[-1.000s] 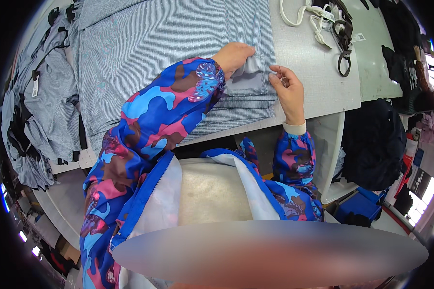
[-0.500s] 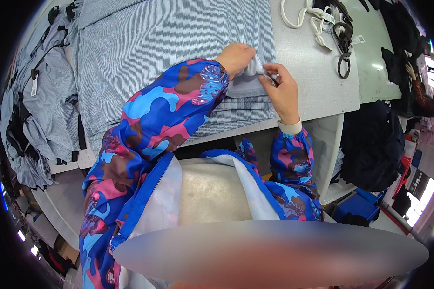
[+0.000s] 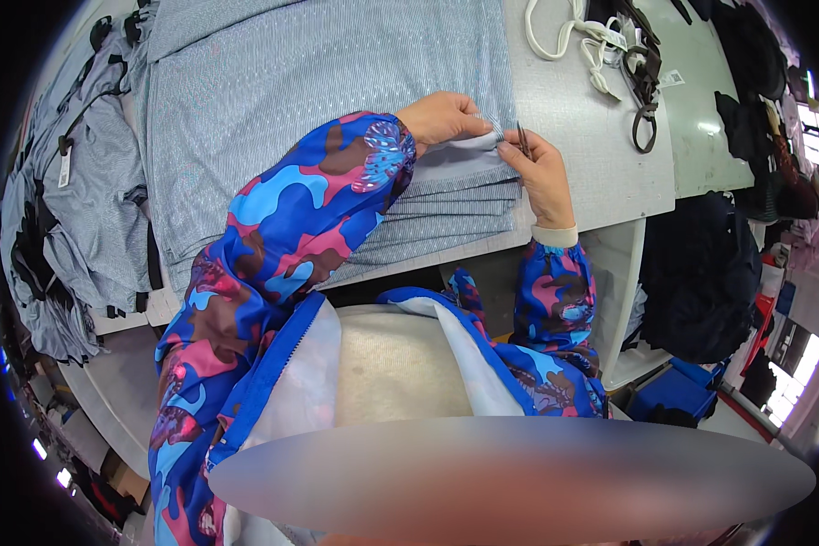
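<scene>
A stack of folded grey fabric with a fine striped texture lies on the table. My left hand pinches the top layer's turned-up right edge, where the paler underside shows. Close beside it, the fingers of my right hand are closed, thumb and forefinger at that same edge. Dark pointed thread snips stick up from my right hand, their handles hidden in the palm. Both arms wear blue, pink and brown camouflage-patterned sleeves.
Grey garments with black straps and a tag hang at the left. Cream cords and dark straps lie at the table's far right. Dark cloth and a blue bin sit right of the table.
My left hand has moved slightly left and my right hand slightly right and down. The lifted fabric edge is drawn flatter, and the snips' tips now point up more visibly.
</scene>
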A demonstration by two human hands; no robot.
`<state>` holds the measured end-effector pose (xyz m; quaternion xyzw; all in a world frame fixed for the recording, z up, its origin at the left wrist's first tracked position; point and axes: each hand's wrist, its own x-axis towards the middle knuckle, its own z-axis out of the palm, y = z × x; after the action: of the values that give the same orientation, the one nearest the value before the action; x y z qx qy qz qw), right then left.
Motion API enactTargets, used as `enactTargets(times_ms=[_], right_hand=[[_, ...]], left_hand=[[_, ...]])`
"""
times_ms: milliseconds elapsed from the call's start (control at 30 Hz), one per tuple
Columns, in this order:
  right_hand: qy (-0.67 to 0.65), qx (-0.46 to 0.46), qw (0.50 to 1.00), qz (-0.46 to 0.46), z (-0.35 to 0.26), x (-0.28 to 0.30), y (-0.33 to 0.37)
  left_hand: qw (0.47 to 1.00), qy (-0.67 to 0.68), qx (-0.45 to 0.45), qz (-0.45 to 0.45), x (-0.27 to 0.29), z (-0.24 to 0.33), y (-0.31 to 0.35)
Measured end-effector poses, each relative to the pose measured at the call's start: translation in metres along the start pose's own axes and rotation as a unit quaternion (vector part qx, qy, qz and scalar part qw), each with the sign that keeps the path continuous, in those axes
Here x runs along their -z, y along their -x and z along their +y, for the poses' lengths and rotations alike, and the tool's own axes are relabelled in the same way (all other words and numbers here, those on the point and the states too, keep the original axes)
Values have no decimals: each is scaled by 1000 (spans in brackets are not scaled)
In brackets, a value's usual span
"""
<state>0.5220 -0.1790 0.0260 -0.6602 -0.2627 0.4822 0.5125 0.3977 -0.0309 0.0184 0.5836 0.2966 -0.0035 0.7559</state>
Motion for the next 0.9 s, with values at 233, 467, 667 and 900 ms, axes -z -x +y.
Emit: enactTargets(times_ms=[233,467,667,900], right_hand=[[269,277,914,122,6,-11,2],[69,151,983,83,10,-2,-1],[103,172,969,141,4,7,14],[409,282,853,162,-6,-6,28]], left_hand=[[999,20,13,22,-4,-3,-6],[999,-4,-9,38,-4,-10,-10],[999,18,23,42,-3,-8,-8],[999,-7,1,38,-2,-9,-10]])
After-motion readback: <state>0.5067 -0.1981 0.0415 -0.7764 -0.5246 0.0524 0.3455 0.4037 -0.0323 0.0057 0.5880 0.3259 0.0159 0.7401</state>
